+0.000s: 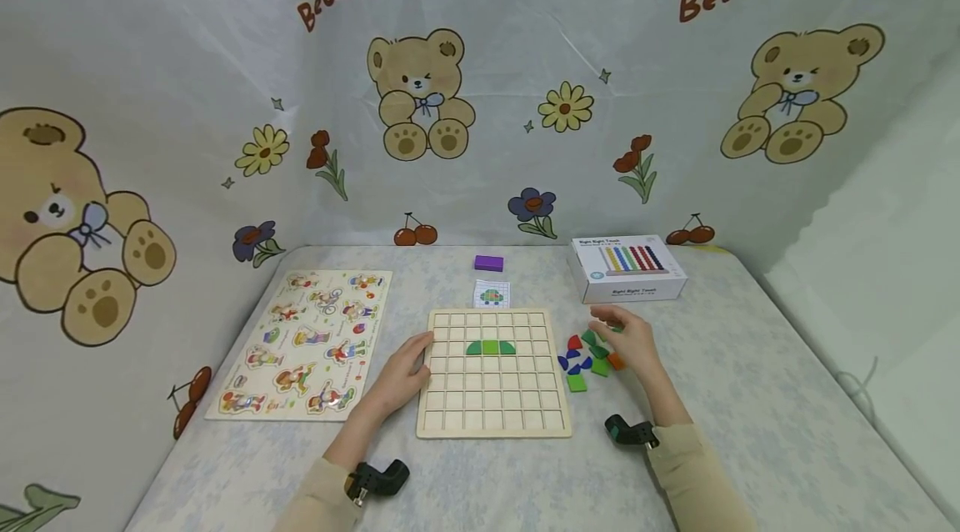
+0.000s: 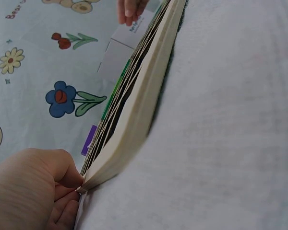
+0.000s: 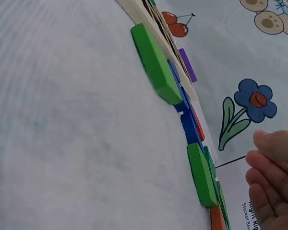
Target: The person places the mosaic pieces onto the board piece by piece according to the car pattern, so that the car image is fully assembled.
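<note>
A pale wooden grid board (image 1: 491,425) lies flat in front of me. Near its top, a bright green square (image 1: 491,347) sits between two darker green curved pieces. My left hand (image 1: 405,369) holds the board's left edge; in the left wrist view its thumb and bent fingers meet at the corner. Over the loose pieces to the right of the board hovers my right hand (image 1: 628,342), fingers relaxed and nothing visible between them. Below it lie green squares (image 1: 577,383), blue pieces (image 1: 574,368), a red piece (image 1: 575,343), dark green pieces and an orange one (image 1: 616,361).
Behind the board are a small printed card (image 1: 492,288) with a picture on a grid and a purple block (image 1: 489,263). A white box (image 1: 633,292) stands at the back right. On the left lies a picture puzzle board (image 1: 300,348). A bear-print cloth hangs behind.
</note>
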The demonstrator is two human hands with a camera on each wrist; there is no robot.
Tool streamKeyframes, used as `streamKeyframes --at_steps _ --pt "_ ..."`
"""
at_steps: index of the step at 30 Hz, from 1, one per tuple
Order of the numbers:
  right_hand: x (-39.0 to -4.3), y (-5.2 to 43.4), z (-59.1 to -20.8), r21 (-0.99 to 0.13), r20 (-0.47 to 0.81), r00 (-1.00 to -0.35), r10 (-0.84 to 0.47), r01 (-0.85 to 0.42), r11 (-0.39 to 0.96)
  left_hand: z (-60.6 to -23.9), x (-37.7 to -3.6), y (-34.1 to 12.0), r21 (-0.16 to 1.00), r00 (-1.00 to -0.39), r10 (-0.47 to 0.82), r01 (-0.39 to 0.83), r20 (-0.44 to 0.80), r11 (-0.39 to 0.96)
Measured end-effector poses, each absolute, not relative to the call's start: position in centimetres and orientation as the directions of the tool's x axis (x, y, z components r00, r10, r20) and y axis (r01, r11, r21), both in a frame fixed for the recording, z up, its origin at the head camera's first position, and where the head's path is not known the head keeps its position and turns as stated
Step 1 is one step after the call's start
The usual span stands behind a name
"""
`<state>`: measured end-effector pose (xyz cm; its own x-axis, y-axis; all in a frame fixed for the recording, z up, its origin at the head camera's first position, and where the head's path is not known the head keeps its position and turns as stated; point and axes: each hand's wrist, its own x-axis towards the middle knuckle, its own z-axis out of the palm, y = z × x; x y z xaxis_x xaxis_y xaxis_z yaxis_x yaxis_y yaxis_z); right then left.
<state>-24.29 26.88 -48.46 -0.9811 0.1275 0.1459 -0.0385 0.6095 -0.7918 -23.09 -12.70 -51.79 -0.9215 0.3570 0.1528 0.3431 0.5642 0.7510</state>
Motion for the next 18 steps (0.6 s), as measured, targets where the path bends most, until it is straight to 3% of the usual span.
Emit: streamKeyframes --at_steps 6,11,18 --pt "-24.3 27.1 -49.6 -0.791 0.089 -0.987 0.134 0.012 0.611 -51.7 -23.0 -12.7 0.749 -0.919 0.367 0.346 0.147 0.565" --pt "-24.4 27.3 -50.5 -0.764 0.165 -0.978 0.125 -0.047 0.644 -51.7 -23.1 -12.6 0.754 -0.919 0.363 0.347 0.154 0.558" --pt "-24.4 27.2 -51.0 -0.638 0.275 -0.961 0.029 -0.159 0.754 -51.6 -23.1 -12.7 0.757 -0.921 0.361 0.341 0.148 0.558"
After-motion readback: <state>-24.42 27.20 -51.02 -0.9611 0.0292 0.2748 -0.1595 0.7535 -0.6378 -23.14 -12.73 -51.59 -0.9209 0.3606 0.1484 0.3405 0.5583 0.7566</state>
